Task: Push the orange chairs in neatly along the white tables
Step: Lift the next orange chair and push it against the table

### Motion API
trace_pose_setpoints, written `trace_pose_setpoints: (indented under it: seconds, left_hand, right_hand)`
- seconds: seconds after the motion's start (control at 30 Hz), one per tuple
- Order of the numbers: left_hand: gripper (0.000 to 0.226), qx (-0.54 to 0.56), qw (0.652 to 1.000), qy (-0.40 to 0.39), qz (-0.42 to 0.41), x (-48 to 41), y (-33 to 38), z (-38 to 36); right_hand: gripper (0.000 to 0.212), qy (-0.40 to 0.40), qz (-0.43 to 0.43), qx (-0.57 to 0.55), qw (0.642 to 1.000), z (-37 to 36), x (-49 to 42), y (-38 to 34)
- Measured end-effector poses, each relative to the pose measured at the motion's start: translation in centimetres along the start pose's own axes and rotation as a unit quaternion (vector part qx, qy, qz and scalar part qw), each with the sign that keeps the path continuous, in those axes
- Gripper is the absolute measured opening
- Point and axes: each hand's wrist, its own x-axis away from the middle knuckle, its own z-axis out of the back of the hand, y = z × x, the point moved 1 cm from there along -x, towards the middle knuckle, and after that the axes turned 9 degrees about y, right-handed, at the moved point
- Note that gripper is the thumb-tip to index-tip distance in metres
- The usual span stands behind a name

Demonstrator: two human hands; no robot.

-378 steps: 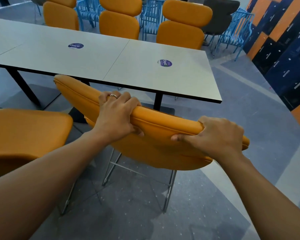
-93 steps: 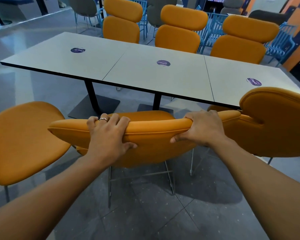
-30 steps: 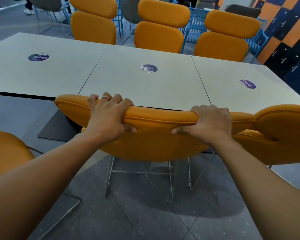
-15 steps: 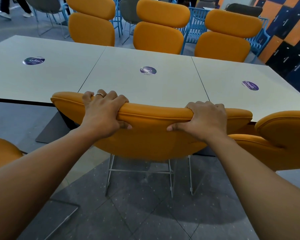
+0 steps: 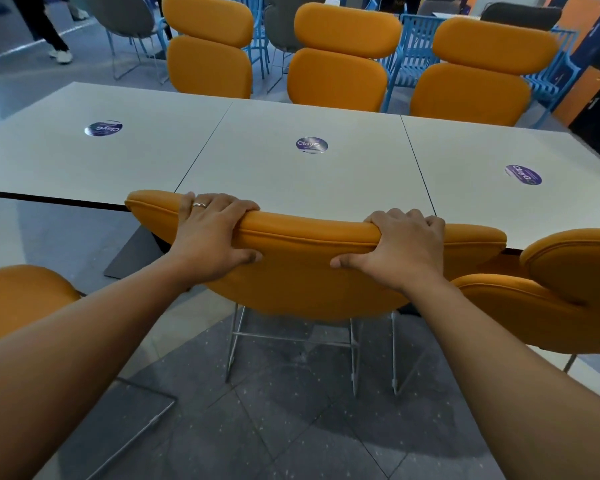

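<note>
Presently the orange chair (image 5: 309, 275) is clasped at its backrest by left grip (image 5: 210, 237) and right grip (image 5: 400, 252); an even, straight push toward the desk (image 5: 291, 181) is called for.

both hands, left hand (image 5: 210, 237) and right hand (image 5: 400, 252), grip the orange chair (image 5: 312, 271) top at the white tables (image 5: 291, 174).

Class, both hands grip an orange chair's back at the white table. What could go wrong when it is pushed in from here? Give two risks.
1. The left hand and right hand curl over the chair top, close to the table edge; they might get pinched there.
2. The neighbour chair on the right sits very close, so the chair may knock it askew.
</note>
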Motion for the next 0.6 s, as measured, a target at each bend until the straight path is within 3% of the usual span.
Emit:
trace_pose_setpoints:
  seconds: [0.17,0.37,0.6]
  left_hand:
    - [0.070,0.092,0.995,0.015,0.036,2.5,0.3,2.2]
    - [0.057,0.141,0.983,0.037,0.113,7.2,-1.4,4.6]
    - [0.048,0.114,0.973,0.004,0.201,15.6,-6.4,7.6]
  right_hand:
    - [0.060,-0.030,0.009,-0.135,0.990,1.2,0.3,-1.3]
    - [0.030,-0.018,0.065,-0.329,0.942,3.6,1.0,-7.4]
    - [0.029,-0.196,0.160,-0.331,0.909,2.6,3.9,-15.9]
